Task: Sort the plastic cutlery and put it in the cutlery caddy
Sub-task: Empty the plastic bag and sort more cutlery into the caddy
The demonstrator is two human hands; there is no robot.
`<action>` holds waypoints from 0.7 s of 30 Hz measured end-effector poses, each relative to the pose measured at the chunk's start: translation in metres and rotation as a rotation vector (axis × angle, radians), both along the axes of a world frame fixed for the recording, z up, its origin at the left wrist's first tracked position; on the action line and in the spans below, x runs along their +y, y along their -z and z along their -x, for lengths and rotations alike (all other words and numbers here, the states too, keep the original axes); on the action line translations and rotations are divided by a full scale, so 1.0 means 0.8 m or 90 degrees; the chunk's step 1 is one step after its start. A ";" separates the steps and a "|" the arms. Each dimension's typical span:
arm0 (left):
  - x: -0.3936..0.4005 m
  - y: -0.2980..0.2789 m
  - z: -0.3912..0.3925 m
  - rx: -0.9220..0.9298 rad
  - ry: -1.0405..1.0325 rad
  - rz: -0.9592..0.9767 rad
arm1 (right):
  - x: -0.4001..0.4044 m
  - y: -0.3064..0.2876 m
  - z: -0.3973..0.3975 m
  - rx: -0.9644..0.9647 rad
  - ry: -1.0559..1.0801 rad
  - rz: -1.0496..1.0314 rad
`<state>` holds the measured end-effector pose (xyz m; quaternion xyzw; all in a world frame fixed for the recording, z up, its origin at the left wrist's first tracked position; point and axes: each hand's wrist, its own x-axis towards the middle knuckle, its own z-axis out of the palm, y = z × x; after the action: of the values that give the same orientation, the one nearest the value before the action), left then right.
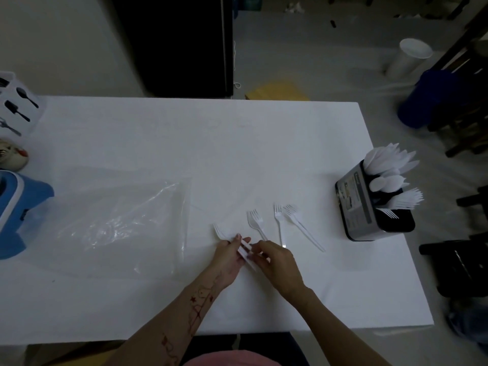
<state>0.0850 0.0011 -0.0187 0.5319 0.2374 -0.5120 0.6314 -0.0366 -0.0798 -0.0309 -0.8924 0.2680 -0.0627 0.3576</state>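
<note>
Left hand (232, 253) | grips forks (244, 250) | right hand (274, 262) pinches handles

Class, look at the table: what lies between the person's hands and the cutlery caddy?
In the head view, loose white plastic forks lie on the tablecloth between the hands and the cutlery caddy.

White tabletop (237, 143). Near centre, left hand (231, 256) holds a small bunch of white plastic forks (244, 250) w/ fingers curled round the handles; one fork head pokes out far-left of the fingers. Right hand (277, 262) touches the same bunch, fingertips pinching at the handles. Three loose forks (280, 220) lie on the cloth just far-right of the hands, tines pointing far. Cutlery caddy (361, 204) stands at right edge, upright, w/ knives, spoons and forks sorted in separate compartments. Clear plastic bag (126, 223) lies flat, left of hands. Blue object (18, 204) at left edge.
</note>
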 end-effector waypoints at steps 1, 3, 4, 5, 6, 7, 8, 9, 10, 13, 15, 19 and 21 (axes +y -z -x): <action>0.009 -0.002 0.008 -0.011 -0.005 -0.001 | 0.000 -0.003 0.001 0.000 0.013 -0.030; 0.008 0.000 0.006 -0.023 -0.022 -0.029 | -0.003 -0.002 0.003 0.041 0.097 -0.009; 0.005 -0.002 0.003 -0.019 -0.037 -0.043 | -0.006 0.001 0.005 0.074 0.155 0.028; 0.004 -0.004 0.001 -0.023 -0.040 -0.061 | -0.010 0.002 0.005 0.115 0.206 0.054; 0.004 -0.003 0.001 -0.021 -0.039 -0.063 | -0.014 0.004 0.006 0.160 0.238 0.065; 0.004 -0.003 0.002 -0.029 -0.029 -0.070 | -0.016 0.006 0.007 0.202 0.244 0.069; 0.005 -0.003 0.003 -0.033 -0.024 -0.071 | -0.019 0.007 0.007 0.232 0.236 0.078; 0.005 -0.003 0.003 -0.038 -0.020 -0.071 | -0.020 0.008 0.006 0.245 0.228 0.088; 0.004 -0.001 0.003 -0.040 -0.021 -0.065 | -0.021 0.007 0.006 0.236 0.229 0.096; 0.005 -0.001 0.004 -0.046 -0.019 -0.063 | -0.019 0.004 0.005 0.154 0.248 0.051; 0.004 -0.001 0.004 -0.056 -0.022 -0.063 | -0.016 0.005 0.007 0.099 0.206 -0.004; 0.000 0.000 0.007 -0.088 -0.004 -0.038 | -0.001 0.005 0.007 0.003 0.108 0.003; 0.001 0.000 0.007 -0.109 0.023 -0.007 | 0.005 0.010 0.007 -0.022 0.062 0.018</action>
<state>0.0791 0.0022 -0.0187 0.5814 0.1757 -0.4746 0.6371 -0.0425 -0.0755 -0.0386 -0.8818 0.3044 -0.0989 0.3462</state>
